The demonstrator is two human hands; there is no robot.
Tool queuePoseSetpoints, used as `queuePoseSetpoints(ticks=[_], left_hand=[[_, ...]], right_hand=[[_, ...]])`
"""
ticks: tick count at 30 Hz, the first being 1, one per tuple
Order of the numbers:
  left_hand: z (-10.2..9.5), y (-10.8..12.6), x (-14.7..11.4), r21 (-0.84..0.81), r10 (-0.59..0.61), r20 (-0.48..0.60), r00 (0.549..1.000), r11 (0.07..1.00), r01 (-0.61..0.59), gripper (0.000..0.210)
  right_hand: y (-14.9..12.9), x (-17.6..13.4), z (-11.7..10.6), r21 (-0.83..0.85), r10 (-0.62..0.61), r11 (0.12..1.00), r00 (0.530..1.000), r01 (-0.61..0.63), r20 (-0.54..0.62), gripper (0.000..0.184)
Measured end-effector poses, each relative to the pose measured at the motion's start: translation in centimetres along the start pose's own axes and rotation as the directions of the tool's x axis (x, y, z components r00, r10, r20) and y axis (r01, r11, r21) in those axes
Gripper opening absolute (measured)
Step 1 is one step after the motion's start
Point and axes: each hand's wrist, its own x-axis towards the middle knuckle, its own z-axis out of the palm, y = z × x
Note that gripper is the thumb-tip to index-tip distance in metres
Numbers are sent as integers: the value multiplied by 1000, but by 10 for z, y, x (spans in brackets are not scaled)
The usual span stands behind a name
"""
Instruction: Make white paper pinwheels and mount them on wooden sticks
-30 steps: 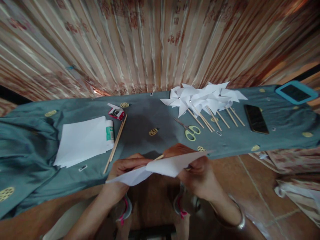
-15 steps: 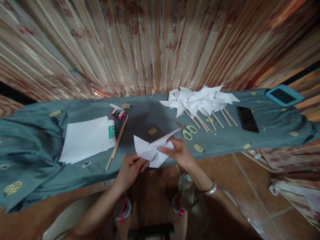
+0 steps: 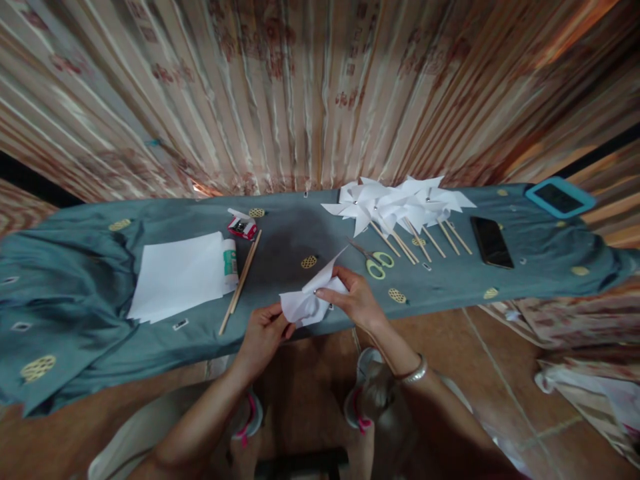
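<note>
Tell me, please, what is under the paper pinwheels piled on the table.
Wooden sticks show from beneath the paper pinwheels, lying on the teal cloth. Their far ends and the cloth directly below are covered.

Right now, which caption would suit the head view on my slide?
Left hand and right hand hold a white paper pinwheel near green-handled scissors.

Patterned curtain behind; brownish floor, probably tiled.

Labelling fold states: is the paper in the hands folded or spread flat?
Folded: the paper has flaps curling up and inward, with a small shiny dot by the right hand's thumb tip.
</note>
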Motion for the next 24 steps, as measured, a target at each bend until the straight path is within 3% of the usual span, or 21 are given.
queuePoseSetpoints(ticks=[8,24], left_hand=[[1,-6,-3,-26,-23,1,1000,999,23,37],[-1,-27,-3,-105,-106,-67,992,990,99,28]], right_hand=[[0,0,-3,-43,38,999,991,-32,132,39],[13,6,1,-110,73,992,986,-56,153,38]])
